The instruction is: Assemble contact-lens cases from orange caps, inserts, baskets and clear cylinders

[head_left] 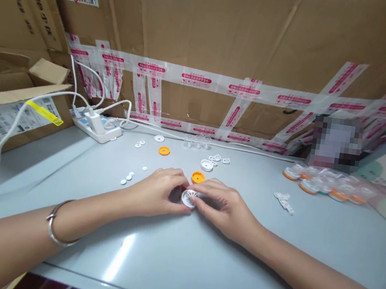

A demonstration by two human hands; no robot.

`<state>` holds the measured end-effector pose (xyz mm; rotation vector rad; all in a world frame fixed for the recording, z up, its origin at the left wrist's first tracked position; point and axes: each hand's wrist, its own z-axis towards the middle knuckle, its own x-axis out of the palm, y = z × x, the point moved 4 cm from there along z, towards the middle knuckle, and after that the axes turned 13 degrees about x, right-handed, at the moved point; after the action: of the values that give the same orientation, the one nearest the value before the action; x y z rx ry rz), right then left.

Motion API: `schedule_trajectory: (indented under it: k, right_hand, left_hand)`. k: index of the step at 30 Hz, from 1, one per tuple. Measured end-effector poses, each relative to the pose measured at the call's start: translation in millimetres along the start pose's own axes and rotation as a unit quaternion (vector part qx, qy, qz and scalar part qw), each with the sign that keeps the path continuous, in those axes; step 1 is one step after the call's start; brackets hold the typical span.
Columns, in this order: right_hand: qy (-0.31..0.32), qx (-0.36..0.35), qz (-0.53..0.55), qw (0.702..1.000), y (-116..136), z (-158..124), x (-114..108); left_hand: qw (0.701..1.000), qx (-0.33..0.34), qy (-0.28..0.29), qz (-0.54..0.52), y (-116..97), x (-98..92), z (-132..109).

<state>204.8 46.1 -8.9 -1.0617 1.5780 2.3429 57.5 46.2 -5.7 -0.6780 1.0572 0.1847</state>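
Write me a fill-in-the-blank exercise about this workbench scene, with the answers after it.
The left hand and right hand together pinch a small round part that is ____ in colour. The cap just behind the hands is ____. A metal bracelet circles the ____ wrist. The boxes behind the table are made of ____.
Missing words: white; orange; left; cardboard.

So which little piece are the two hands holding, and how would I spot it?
Look at the middle of the grey table, where the left hand and right hand meet. Pinched between their fingertips is a small white spoked disc. The cap just behind it is orange, and the other white pieces lie loose on the table; only this one is held.
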Motion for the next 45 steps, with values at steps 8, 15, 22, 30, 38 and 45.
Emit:
schedule_trajectory:
  k: [8, 15, 22, 30, 38, 45]
  right_hand:
    - [-0.010, -0.045, -0.031, 0.998, -5, 0, 3]
    - [-0.028, 0.014, 0.016, 0.999, -3, 0, -10]
    - [-0.188, 0.148, 0.029, 0.971, -44, 57, -65]
    - [-0.207, 0.184, 0.037, 0.960, -89, 131, -57]
    - [-0.244, 0.169, 0.121, 0.947, -65, 111, -67]
    - [-0.066, 0.065, 0.185, 0.978, 18, 51, -57]
  left_hand:
    - [1.000, -0.003, -0.011, -0.029, 3, 1.9, -1]
    - [0.993, -0.038, -0.054, -0.095, 2, 3.9, -3]
    - [0.919, -0.144, -0.116, -0.347, 15, 4.1, -3]
    - [0.859, -0.152, -0.137, -0.469, 20, 3.0, -2]
    - [0.838, -0.202, -0.227, -0.453, 27, 0.3, -7]
    - [0.839, -0.125, -0.237, -0.474, 12, -5.3, -3]
